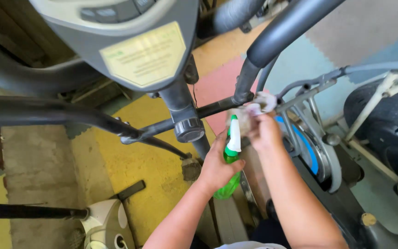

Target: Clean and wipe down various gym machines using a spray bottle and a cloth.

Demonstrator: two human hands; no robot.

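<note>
— So, what filled most of the view?

— An exercise machine, dark grey, seen from above. Its console housing sat at the top with a pale yellow label on it, and thick black handlebars ran out to the left. Under it lay foam floor mats in yellow, pink and light blue. A second machine with a blue-rimmed flywheel stood just to the right.

— And the hands?

— Both reached forward from the bottom of the frame. The left hand was wrapped around a green spray bottle, fingers curled about its neck below the white trigger head, and the bottle hung roughly upright beside the machine's centre post.

— What about the right?

— The right hand was bunched around a pale cloth, fingers closed on it. The cloth was pressed against the joint where a black crossbar met the base of the upright handle tube.

— Were the hands apart?

— Close together, the right a little higher and further forward; whether they touched, I couldn't tell. The bottle's nozzle sat just below the cloth.
</note>
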